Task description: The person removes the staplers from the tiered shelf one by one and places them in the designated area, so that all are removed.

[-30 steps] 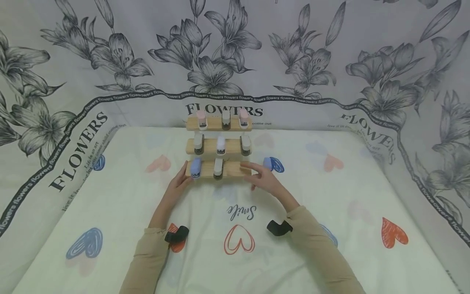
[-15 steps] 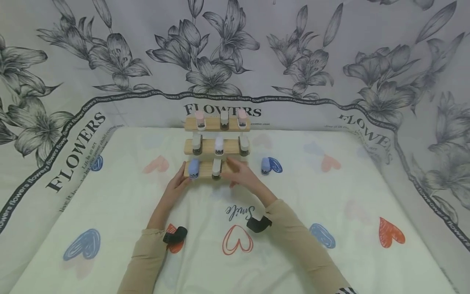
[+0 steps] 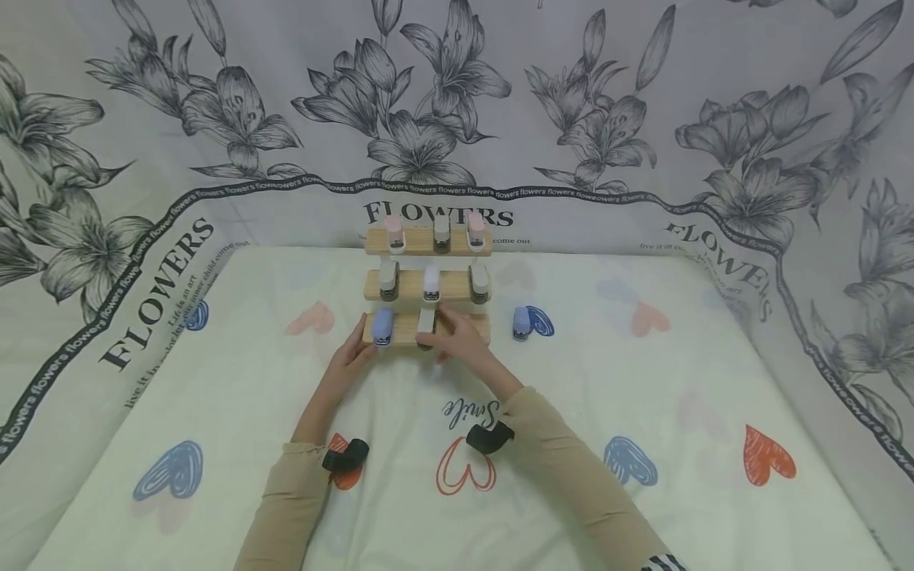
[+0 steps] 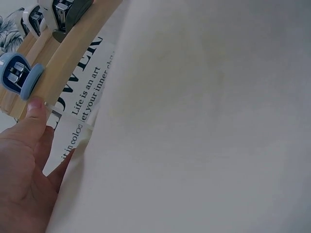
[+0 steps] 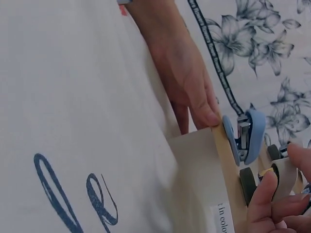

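A three-tier wooden display stand (image 3: 405, 327) bears small staplers on its shelves. My left hand (image 3: 347, 361) grips the left end of the bottom shelf, thumb on its front edge in the left wrist view. Beside that thumb sits a blue stapler (image 4: 20, 75). My right hand (image 3: 466, 342) pinches the grey-white stapler (image 3: 427, 320) in the middle of the bottom shelf, thumb and fingers on either side of it. In the right wrist view this stapler (image 5: 285, 177) is partly hidden by the fingers. Another blue stapler (image 3: 522, 322) lies on the cloth to the right of the stand.
Pink and grey staplers stand on the top shelf, among them a pink stapler (image 3: 395, 232). The middle shelf holds a pale lilac stapler (image 3: 432, 281) between two grey ones. A white heart-print cloth (image 3: 585, 381) covers the table, with a flower-print curtain (image 3: 528, 159) behind.
My right hand has moved left from the right end of the bottom shelf to its middle stapler and taken hold of it. The left hand has stayed on the stand.
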Demonstrator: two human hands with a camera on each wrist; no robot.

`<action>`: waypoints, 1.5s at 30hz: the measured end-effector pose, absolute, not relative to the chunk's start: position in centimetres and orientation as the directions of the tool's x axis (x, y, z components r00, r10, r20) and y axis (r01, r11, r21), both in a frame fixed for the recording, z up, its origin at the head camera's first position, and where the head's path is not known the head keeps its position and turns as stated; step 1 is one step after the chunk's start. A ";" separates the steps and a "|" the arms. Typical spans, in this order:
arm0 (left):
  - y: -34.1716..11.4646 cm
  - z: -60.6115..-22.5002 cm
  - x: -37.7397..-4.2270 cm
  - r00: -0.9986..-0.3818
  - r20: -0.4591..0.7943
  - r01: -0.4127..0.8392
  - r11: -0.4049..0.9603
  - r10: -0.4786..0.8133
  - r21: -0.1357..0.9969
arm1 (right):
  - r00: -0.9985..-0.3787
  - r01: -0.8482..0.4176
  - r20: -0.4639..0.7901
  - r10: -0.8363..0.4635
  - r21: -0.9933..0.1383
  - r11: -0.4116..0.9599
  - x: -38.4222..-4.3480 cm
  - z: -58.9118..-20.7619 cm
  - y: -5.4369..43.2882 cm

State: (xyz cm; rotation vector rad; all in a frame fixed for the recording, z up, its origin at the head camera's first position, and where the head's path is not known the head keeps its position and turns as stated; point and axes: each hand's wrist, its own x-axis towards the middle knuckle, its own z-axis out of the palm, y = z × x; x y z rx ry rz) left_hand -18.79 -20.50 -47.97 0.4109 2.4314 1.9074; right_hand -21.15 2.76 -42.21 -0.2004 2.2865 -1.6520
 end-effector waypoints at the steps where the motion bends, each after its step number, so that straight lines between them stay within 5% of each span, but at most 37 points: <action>1: -20.6 -48.2 -18.9 -0.966 0.137 0.186 0.221 0.218 0.957 | -0.942 0.068 -0.168 -0.292 -0.944 0.323 -21.1 -42.2 2.7; 12: -19.8 -45.6 -17.9 -0.967 0.135 0.187 0.244 0.216 0.952 | -0.944 -0.033 -0.066 -0.325 -0.956 0.292 -21.6 -43.0 3.5; 25: -20.3 -46.9 -18.4 -0.968 0.126 0.178 0.241 0.216 0.954 | -0.907 -0.193 0.044 -0.419 -0.928 0.319 -21.4 -43.5 5.0; 34: -19.8 -45.5 -17.4 -0.974 0.091 0.146 0.270 0.207 0.952 | -0.870 -0.313 0.142 -0.473 -0.899 0.306 -19.5 -41.1 6.7; 45: -19.8 -45.5 -17.6 -0.977 0.088 0.142 0.283 0.196 0.949 | -0.910 -0.153 0.005 -0.414 -0.933 0.325 -20.5 -42.6 11.2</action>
